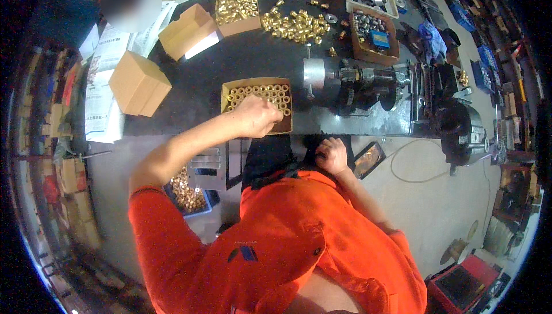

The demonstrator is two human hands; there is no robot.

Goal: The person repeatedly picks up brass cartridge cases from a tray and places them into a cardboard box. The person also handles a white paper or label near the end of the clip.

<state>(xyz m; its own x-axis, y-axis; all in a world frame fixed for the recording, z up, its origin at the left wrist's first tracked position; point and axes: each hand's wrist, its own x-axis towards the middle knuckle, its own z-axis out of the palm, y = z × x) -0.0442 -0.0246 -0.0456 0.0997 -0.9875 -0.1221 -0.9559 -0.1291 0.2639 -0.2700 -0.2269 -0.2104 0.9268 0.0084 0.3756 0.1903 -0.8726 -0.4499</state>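
My left hand (pixel 259 116) reaches over the near part of a small cardboard box (pixel 224 103) at the table's front edge. Its fingers are closed and point down into the box; whatever they pinch is hidden under the hand. Brass ring-shaped fittings (pixel 265 91) stand in close rows in the box, filling its far and middle parts. The brown bottom shows at the near right corner. Closer to my body, my right hand (pixel 332 156) rests above my thigh with its fingers curled. I cannot make out whether anything is inside it.
Loose brass fittings (pixel 296 26) lie piled behind the box, beside a full carton (pixel 237 12). Two cardboard boxes (pixel 140 84) (pixel 187 30) stand at the left. A metal machine with a round chuck (pixel 314 77) sits at the right. Below the table is a blue bin of fittings (pixel 190 193).
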